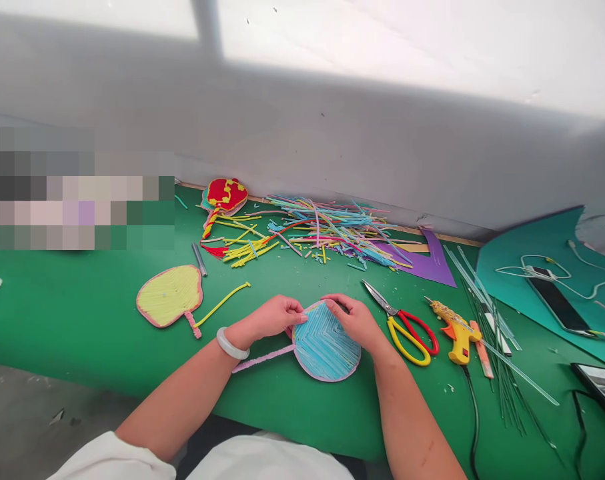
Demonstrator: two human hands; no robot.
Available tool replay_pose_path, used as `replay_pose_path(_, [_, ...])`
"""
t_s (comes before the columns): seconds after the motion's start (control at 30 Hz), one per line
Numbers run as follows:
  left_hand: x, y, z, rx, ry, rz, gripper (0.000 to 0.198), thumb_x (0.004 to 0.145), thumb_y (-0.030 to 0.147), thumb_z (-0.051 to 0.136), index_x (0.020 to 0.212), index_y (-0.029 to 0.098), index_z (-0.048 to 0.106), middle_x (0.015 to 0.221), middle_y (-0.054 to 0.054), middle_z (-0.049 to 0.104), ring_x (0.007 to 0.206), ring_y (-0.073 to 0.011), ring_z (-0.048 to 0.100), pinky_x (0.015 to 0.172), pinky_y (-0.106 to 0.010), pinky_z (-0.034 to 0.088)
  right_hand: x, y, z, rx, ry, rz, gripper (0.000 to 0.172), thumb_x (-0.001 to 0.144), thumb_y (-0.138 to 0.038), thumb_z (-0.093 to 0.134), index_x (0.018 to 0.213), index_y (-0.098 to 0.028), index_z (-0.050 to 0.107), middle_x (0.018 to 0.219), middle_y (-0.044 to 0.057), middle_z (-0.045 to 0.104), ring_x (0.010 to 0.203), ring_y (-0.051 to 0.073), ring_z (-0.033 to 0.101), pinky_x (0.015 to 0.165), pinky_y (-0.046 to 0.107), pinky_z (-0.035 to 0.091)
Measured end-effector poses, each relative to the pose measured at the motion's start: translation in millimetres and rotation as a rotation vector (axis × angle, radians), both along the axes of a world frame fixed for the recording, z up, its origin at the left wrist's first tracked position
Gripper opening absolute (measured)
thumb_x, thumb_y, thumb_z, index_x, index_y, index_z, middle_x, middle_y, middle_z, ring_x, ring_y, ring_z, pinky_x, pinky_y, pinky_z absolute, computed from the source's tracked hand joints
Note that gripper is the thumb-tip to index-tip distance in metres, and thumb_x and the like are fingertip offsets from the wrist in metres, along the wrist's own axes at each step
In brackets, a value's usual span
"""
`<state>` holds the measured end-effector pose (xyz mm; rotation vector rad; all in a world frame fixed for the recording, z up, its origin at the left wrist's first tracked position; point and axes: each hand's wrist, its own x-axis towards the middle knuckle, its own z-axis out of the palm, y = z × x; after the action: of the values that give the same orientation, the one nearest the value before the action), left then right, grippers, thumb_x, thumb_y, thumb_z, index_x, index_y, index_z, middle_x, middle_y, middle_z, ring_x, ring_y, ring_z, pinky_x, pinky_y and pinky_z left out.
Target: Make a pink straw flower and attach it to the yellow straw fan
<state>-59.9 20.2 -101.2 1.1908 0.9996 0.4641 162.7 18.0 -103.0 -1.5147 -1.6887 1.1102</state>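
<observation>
- Left hand (275, 319): grip pinched on the blue fan (326, 348), upper-left rim.
- Right hand (356, 321): grip closed on its top edge.
- Scissors (407, 328) just beside, on the bench (82, 313).

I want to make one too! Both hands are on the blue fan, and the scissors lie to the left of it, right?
Not quite. The left hand and right hand are on the blue fan, but the scissors lie to its right, next to the glue gun, as the head view shows.
</observation>
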Motion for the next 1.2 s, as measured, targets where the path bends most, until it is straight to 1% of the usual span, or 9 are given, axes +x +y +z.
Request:
replay_pose_path(0.17, [2.9, -2.5, 1.2, 0.030, 0.048, -0.047, 0.045, 0.070, 0.058, 0.069, 0.084, 0.016, 0.062, 0.062, 0.002, 0.060, 0.057, -0.0152, 0.060, 0.057, -0.028, 0.049, -1.8, -3.4, 3.6, 0.008, -0.017, 0.017, 0.030, 0.082, -0.048, 0.058, 0.091, -0.022, 0.069, 0.090, 0.002, 0.071, 0.086, 0.021, 0.062, 0.079, 0.032, 0.046])
replay_pose_path(0.33, [0.3, -3.6, 2.1, 0.113, 0.096, -0.109, 0.043, 0.071, 0.057, 0.069, 0.064, 0.015, 0.060, 0.054, 0.004, 0.051, 0.053, -0.0126, 0.051, 0.052, -0.025, 0.039, -2.3, -3.7, 4.1, -0.057, 0.035, 0.036, 0.031, 0.080, -0.048, 0.060, 0.093, -0.022, 0.070, 0.093, 0.002, 0.071, 0.088, 0.021, 0.061, 0.079, 0.031, 0.044])
replay_pose_path(0.47, [-0.8, -3.4, 4.7, 0.161, 0.122, -0.107, 0.043, 0.072, 0.056, 0.067, 0.061, 0.016, 0.056, 0.052, 0.005, 0.045, 0.052, -0.0112, 0.043, 0.051, -0.025, 0.032, -0.8, -2.4, 2.1, -0.120, 0.035, 0.021, 0.038, 0.083, -0.055, 0.055, 0.085, -0.020, 0.070, 0.082, 0.001, 0.068, 0.078, 0.019, 0.057, 0.070, 0.029, 0.043])
replay_pose_path(0.57, [0.1, -3.5, 7.3, 0.167, 0.137, -0.100, 0.045, 0.072, 0.058, 0.067, 0.061, 0.017, 0.055, 0.051, 0.006, 0.043, 0.050, -0.0098, 0.038, 0.048, -0.024, 0.028, 0.2, -1.9, -0.5, -0.110, 0.044, 0.021, 0.037, 0.082, -0.055, 0.056, 0.081, -0.020, 0.069, 0.077, 0.000, 0.065, 0.074, 0.017, 0.055, 0.067, 0.027, 0.041])
replay_pose_path(0.63, [0.6, -3.6, 8.8, 0.161, 0.140, -0.101, 0.046, 0.072, 0.060, 0.066, 0.062, 0.017, 0.055, 0.052, 0.006, 0.043, 0.049, -0.0097, 0.039, 0.047, -0.024, 0.029, 0.8, -1.7, -2.1, -0.097, 0.052, 0.011, 0.037, 0.082, -0.055, 0.057, 0.081, -0.019, 0.068, 0.077, 0.000, 0.064, 0.074, 0.017, 0.054, 0.066, 0.027, 0.041])
replay_pose_path(0.77, [-0.3, -3.7, 10.5, 0.132, 0.124, -0.129, 0.049, 0.072, 0.065, 0.062, 0.068, 0.017, 0.055, 0.058, 0.004, 0.050, 0.053, -0.0140, 0.054, 0.050, -0.024, 0.040, 1.9, -1.2, -4.3, -0.081, 0.063, -0.012, 0.038, 0.080, -0.056, 0.058, 0.081, -0.019, 0.068, 0.076, 0.000, 0.064, 0.072, 0.017, 0.053, 0.065, 0.027, 0.041])
replay_pose_path(0.83, [-1.2, -3.7, 10.5, 0.131, 0.121, -0.136, 0.048, 0.073, 0.065, 0.062, 0.066, 0.018, 0.054, 0.057, 0.003, 0.051, 0.055, -0.0156, 0.057, 0.052, -0.025, 0.043, 2.0, -1.0, -4.7, -0.076, 0.064, -0.025, 0.039, 0.080, -0.057, 0.059, 0.081, -0.019, 0.068, 0.075, 0.000, 0.064, 0.072, 0.017, 0.053, 0.065, 0.027, 0.041])
replay_pose_path(0.97, [-1.3, -3.9, 10.0, 0.140, 0.127, -0.125, 0.047, 0.072, 0.063, 0.064, 0.058, 0.020, 0.050, 0.052, 0.003, 0.049, 0.053, -0.0158, 0.056, 0.052, -0.026, 0.042, 0.9, -0.9, -4.5, -0.074, 0.063, -0.036, 0.039, 0.079, -0.057, 0.059, 0.080, -0.019, 0.069, 0.075, 0.000, 0.064, 0.073, 0.017, 0.053, 0.066, 0.027, 0.041])
replay_pose_path(1.2, [-3.8, -3.8, 9.5, 0.119, 0.124, -0.082, 0.043, 0.069, 0.058, 0.070, 0.062, 0.019, 0.053, 0.056, 0.003, 0.052, 0.052, -0.0150, 0.056, 0.048, -0.024, 0.039, -0.6, 0.4, -7.5, -0.085, 0.112, -0.096, 0.042, 0.075, -0.060, 0.063, 0.081, -0.019, 0.071, 0.075, 0.001, 0.066, 0.073, 0.019, 0.056, 0.066, 0.028, 0.042])
